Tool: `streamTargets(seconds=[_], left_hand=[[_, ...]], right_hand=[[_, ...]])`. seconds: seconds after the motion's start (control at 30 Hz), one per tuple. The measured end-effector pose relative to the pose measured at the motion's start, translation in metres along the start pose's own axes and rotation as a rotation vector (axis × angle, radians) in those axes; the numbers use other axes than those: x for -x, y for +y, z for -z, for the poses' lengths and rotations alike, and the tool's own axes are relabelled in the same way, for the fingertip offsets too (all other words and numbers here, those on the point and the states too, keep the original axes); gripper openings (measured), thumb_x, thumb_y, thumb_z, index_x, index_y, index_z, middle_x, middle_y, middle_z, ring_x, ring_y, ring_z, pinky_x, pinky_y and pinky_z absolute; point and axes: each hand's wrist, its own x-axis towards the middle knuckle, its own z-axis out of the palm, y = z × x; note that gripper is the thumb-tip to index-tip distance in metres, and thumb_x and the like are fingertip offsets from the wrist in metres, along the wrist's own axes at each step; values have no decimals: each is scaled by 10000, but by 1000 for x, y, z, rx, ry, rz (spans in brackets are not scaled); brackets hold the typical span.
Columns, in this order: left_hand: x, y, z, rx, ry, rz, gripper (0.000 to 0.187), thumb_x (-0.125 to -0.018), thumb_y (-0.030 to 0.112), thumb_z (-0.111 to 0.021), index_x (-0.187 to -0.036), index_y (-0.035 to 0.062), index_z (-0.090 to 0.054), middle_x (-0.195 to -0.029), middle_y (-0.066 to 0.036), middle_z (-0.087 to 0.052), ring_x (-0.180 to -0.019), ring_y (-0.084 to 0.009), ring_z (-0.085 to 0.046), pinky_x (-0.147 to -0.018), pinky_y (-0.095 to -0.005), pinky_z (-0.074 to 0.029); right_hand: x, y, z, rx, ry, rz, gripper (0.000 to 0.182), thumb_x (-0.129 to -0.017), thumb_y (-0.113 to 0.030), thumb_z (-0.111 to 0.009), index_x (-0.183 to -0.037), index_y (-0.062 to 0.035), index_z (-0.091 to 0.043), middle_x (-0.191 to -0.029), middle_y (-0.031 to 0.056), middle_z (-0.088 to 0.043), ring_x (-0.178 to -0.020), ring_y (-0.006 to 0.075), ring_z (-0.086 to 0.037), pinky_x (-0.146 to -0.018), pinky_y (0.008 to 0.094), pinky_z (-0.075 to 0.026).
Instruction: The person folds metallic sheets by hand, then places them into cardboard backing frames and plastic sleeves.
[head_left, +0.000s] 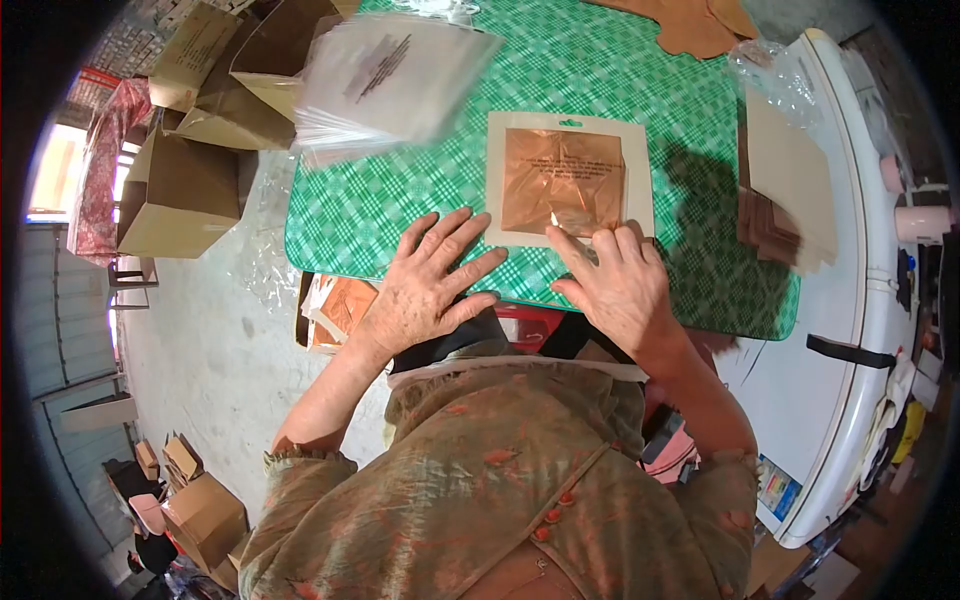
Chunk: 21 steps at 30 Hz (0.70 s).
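In front of me lies a cream card (494, 180) with a hang hole at its top edge. On it sits a flat copper-brown packet in clear, wrinkled plastic (565, 190) with small dark print across its upper part. My right hand (622, 285) rests at the lower edge of card and packet, its index finger stretched onto the packet's bottom, thumb apart, other fingers partly bent. Spread flat near the table's front edge, my left hand (430, 285) has its fingertips just left of the card's lower corner. Neither hand grips anything.
A green checked cloth (370, 215) covers the table. Clear plastic bags (390, 85) are piled at the back left, beside open cardboard boxes (190, 185). Stacked cream cards (790, 170) lie at the right, near a long white surface (800, 400). Brown leather-like pieces (690, 25) lie at the back.
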Motion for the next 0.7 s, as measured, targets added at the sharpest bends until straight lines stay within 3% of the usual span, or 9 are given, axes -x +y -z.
streamTargets(seconds=[0.33, 0.63, 0.7], left_hand=[[0, 0, 1, 0, -10, -1, 552, -1012, 525, -679, -1463, 208, -674, -1625, -137, -540, -1504, -349, -495, -1251, -567, -359], [-1, 0, 0, 6, -6, 4, 549, -1010, 525, -684, -1461, 212, -677, -1623, -134, -541, -1503, -348, -497, -1250, -566, -362], [-1, 0, 0, 4, -4, 6, 548, -1012, 531, -680, -1460, 216, -679, -1624, -131, -541, -1503, -345, -498, -1250, -565, -362]], right_hand=[[2, 4, -1, -41, 17, 10, 744, -808, -453, -879, -1483, -221, -668, -1007, 38, -523, -992, 252, -558, -805, 381, -515], [0, 2, -1, -38, 21, 16, 753, -816, -477, -866, -1486, -198, -665, -998, 43, -521, -979, 248, -561, -796, 380, -517], [1, 1, -4, -12, 13, 11, 744, -836, -542, -838, -1471, -199, -657, -1013, 29, -529, -995, 225, -559, -794, 383, -505]])
